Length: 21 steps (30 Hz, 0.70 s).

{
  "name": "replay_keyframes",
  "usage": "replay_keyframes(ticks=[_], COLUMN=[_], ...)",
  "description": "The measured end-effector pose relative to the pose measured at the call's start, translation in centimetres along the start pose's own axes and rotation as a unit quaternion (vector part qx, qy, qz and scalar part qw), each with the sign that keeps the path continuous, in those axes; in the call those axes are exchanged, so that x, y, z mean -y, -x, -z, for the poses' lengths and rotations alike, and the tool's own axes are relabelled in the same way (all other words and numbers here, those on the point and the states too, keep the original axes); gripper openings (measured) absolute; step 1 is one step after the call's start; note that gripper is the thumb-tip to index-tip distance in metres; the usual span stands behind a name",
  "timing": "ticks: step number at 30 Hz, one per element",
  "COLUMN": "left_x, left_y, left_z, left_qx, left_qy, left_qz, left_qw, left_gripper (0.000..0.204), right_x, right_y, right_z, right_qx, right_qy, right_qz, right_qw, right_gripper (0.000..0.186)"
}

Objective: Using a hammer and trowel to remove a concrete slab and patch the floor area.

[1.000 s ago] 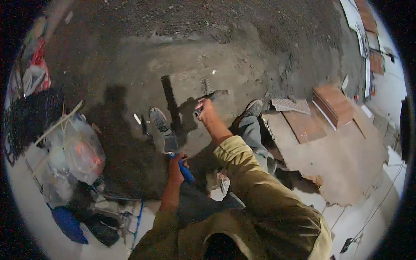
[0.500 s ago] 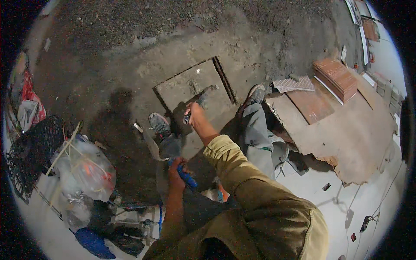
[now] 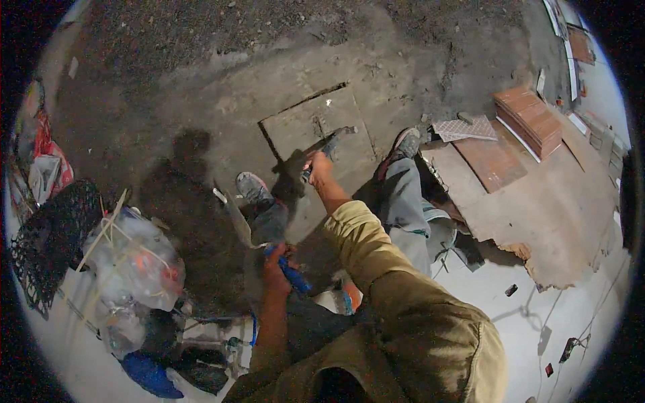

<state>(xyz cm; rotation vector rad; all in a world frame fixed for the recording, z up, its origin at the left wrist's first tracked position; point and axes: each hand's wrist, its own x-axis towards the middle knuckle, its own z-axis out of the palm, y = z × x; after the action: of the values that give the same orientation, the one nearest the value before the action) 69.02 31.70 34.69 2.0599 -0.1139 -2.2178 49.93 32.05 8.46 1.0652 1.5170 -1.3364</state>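
Observation:
My right hand (image 3: 317,164) is closed on the dark handle of a flat metal trowel (image 3: 334,140), its blade over a square of cement (image 3: 353,113) with grooved edges in the mortar bed. Lower left, my left hand (image 3: 275,265) grips a blue-handled tool (image 3: 295,279), its long metal blade (image 3: 236,220) reaching up beside my left shoe (image 3: 254,189). My right shoe (image 3: 406,142) is just right of the square. The tip of the right trowel lies near a short groove inside the square; whether it touches the surface I cannot tell.
At right are a torn board (image 3: 524,215) with brown tiles (image 3: 527,117) and a patterned piece (image 3: 460,129), and white tiled floor (image 3: 571,336). At left lie clear plastic bags (image 3: 134,262), black mesh (image 3: 47,248), red-and-white sacks (image 3: 50,158) and a blue item (image 3: 148,373). Rough gravel (image 3: 282,20) covers the top.
The view has shifted and turned, showing the square's grooves more plainly. The trowel in my right hand has moved slightly over the square; both hands keep their grips.

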Motion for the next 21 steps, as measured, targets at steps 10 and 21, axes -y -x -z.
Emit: replay_keyframes(ticks=[10,21], left_x=[0.5,-0.5], left_y=[-0.7,-0.7], left_z=[0.8,2.5], left_qx=[-0.010,-0.007], left_qy=[0.037,0.011], left_qz=[0.008,0.000], left_qw=[0.999,1.000], left_gripper=[0.018,0.016], right_x=[-1.3,-4.5], right_y=[-1.1,-3.7], right_z=[0.4,-0.9], right_qx=[0.020,-0.005], right_qy=[-0.048,0.000], right_qz=[0.011,0.017], right_qw=[0.999,1.000], right_gripper=[0.020,0.009])
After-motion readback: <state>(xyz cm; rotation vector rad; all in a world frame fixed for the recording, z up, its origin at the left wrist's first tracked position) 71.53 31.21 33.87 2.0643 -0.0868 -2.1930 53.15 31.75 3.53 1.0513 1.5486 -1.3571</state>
